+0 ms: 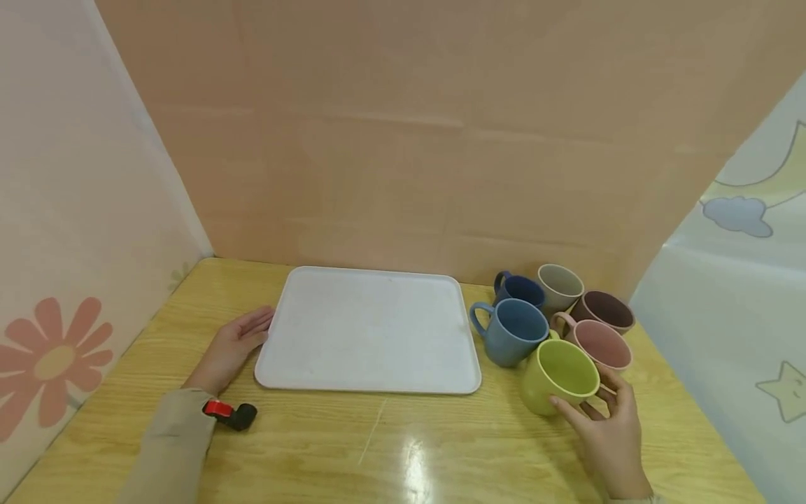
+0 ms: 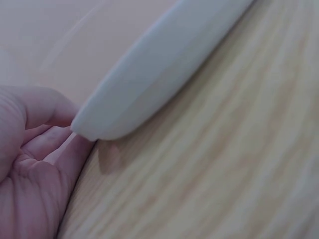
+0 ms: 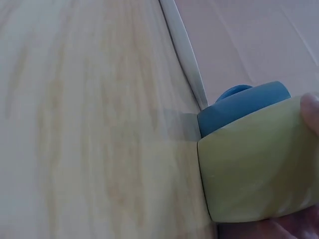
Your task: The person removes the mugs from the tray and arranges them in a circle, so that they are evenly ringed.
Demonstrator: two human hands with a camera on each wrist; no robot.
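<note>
A yellow-green mug (image 1: 554,378) stands upright at the near end of a cluster of mugs. My right hand (image 1: 607,427) grips it from the right, thumb on the near side and fingers round the far side. In the right wrist view, the mug (image 3: 259,164) sits on the wood with the blue mug (image 3: 244,107) behind it. A white tray (image 1: 371,329) lies flat at the middle of the table. My left hand (image 1: 236,343) rests at the tray's left edge with its fingers extended; the left wrist view shows the fingertips touching the tray's rim (image 2: 144,79).
Behind the yellow-green mug stand a light-blue mug (image 1: 506,339), a navy mug (image 1: 518,292), a grey-beige mug (image 1: 559,290), a brown mug (image 1: 604,313) and a pink mug (image 1: 598,343). A tan wall (image 1: 378,175) closes the back, with patterned panels at both sides.
</note>
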